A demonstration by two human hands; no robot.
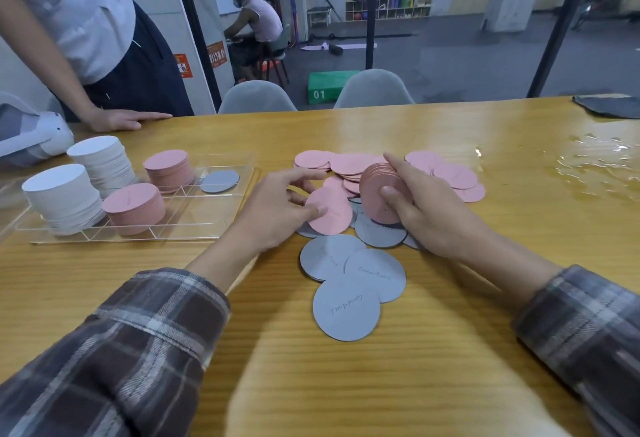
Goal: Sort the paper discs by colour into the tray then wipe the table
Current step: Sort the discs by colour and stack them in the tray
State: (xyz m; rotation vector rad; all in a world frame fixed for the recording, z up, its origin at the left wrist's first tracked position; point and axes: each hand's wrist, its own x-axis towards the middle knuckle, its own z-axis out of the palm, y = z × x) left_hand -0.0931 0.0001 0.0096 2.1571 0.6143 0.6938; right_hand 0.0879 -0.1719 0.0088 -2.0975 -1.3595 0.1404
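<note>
Across yellow wooden table (450,350), loose pink and grey paper discs (346,312) beside clear plastic tray (221,225), right hand (433,214) clamped round upright pink-disc stack (375,187), left hand (273,211) pinching 1 flat pink disc (332,220).

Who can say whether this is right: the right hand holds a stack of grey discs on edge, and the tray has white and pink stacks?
Wrong colour: in the head view the right hand holds a stack of pink discs on edge. The tray does have white stacks and pink stacks.
</note>
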